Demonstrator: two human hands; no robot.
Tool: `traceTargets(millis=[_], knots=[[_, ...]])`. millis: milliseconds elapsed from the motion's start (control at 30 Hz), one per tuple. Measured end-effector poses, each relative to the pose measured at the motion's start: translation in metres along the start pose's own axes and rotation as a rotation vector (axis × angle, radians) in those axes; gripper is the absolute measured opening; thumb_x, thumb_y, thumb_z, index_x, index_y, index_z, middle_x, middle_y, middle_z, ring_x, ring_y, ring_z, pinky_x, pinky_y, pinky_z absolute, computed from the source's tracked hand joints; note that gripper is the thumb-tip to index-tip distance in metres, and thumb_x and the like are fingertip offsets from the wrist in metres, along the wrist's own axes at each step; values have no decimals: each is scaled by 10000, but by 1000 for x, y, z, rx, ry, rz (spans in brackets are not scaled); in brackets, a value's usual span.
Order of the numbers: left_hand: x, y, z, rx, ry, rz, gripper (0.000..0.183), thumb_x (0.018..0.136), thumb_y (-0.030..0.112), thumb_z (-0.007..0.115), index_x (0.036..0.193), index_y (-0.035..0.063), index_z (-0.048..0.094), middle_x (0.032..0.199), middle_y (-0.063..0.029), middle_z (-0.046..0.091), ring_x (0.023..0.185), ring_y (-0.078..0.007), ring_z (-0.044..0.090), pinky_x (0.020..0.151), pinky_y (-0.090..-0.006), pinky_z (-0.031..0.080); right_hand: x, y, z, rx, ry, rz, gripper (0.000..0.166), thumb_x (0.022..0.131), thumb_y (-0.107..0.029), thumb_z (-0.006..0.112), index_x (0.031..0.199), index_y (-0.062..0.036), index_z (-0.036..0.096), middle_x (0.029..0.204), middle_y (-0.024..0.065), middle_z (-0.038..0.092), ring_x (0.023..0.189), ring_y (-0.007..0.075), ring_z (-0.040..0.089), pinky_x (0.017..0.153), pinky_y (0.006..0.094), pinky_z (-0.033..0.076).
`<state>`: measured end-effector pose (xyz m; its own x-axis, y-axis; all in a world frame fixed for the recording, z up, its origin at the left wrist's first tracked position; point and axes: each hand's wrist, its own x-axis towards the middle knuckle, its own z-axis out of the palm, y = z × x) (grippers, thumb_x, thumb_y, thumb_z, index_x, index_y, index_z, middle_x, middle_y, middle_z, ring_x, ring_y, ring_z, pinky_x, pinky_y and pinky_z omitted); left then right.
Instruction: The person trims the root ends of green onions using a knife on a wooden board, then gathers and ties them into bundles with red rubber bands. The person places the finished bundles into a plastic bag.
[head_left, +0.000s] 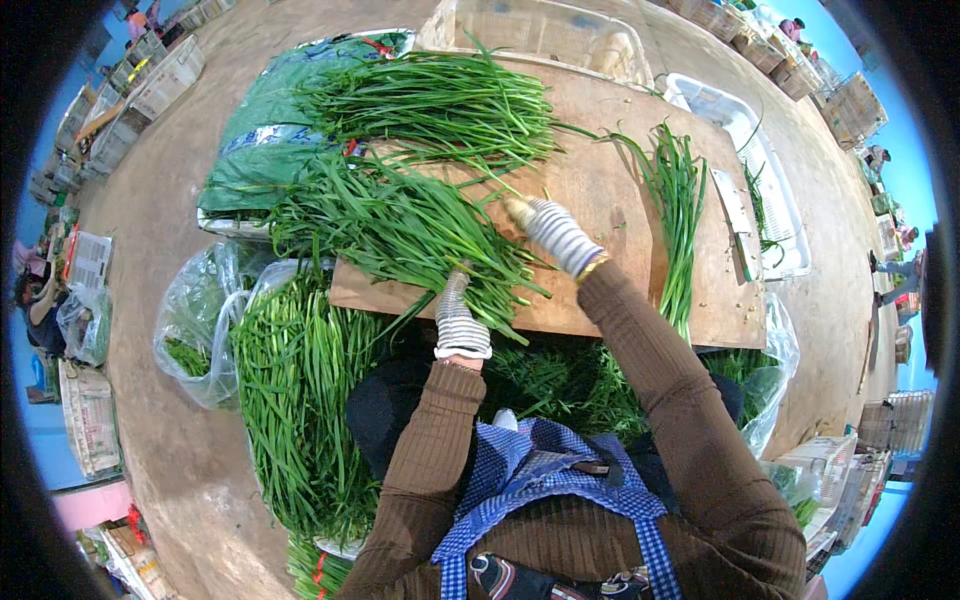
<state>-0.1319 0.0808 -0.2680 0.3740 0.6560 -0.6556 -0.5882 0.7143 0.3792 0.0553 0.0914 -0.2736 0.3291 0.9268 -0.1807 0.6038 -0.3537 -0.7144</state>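
Note:
My left hand (461, 319), in a striped knit glove, is closed around the lower stalks of a loose bunch of leafy green stalks (405, 217), which look like garlic chives. The bunch lies across the left of a wooden board (600, 217), its leaf ends over a green woven sack (262, 150). Just right of the stalk ends is my right hand (559, 231), gloved alike with yellowish fingertips. Its fingers are bent, and whether they pinch a stalk is unclear. Behind lies a second pile of stalks (450, 97). A slim bundle (676, 225) rests at the board's right.
A flat white strip with a green end (731, 214) lies near the board's right edge, beside a white plastic basket (772, 180). A crate (532, 30) stands behind. Upright greens (300, 390) and a clear bag (199, 330) are at my left. Other people work along the walls.

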Motion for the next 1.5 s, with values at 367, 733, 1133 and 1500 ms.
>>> traceTargets(millis=[367, 733, 1133, 1500], knots=[[15, -9, -55, -52, -433, -1, 485, 899, 383, 493, 1272, 79, 429, 1230, -73, 491, 1080, -206, 493, 918, -340, 424, -83, -77, 61, 104, 103, -7, 490, 879, -446, 408, 1042, -13, 570, 912, 251, 609, 883, 381, 582, 782, 437, 450], [-10, -27, -48, 135, -124, 347, 568, 779, 300, 690, 1234, 45, 466, 1147, -31, 532, 941, -166, 520, 830, -302, 448, -77, -56, 68, 102, 88, -113, 497, 843, -409, 502, 1142, -12, 532, 1047, 242, 571, 952, 367, 559, 813, 423, 441], [-8, -8, -65, 594, 75, 425, 573, 736, 354, 712, 1165, 23, 523, 1057, -64, 588, 870, -149, 554, 739, -279, 460, -78, -22, 105, 580, -188, 129, 671, 852, -569, 428, 1094, 44, 553, 1004, 229, 610, 937, 284, 583, 828, 337, 432], [-105, -43, 15, 147, -351, 589, 680, 658, 18, 758, 1235, 30, 398, 1138, -87, 553, 1001, -189, 548, 863, -311, 461, -111, 66, 87, 659, 340, -239, 387, 924, -286, 456, 1153, 24, 491, 1028, 119, 583, 875, 173, 576, 744, 287, 487]])
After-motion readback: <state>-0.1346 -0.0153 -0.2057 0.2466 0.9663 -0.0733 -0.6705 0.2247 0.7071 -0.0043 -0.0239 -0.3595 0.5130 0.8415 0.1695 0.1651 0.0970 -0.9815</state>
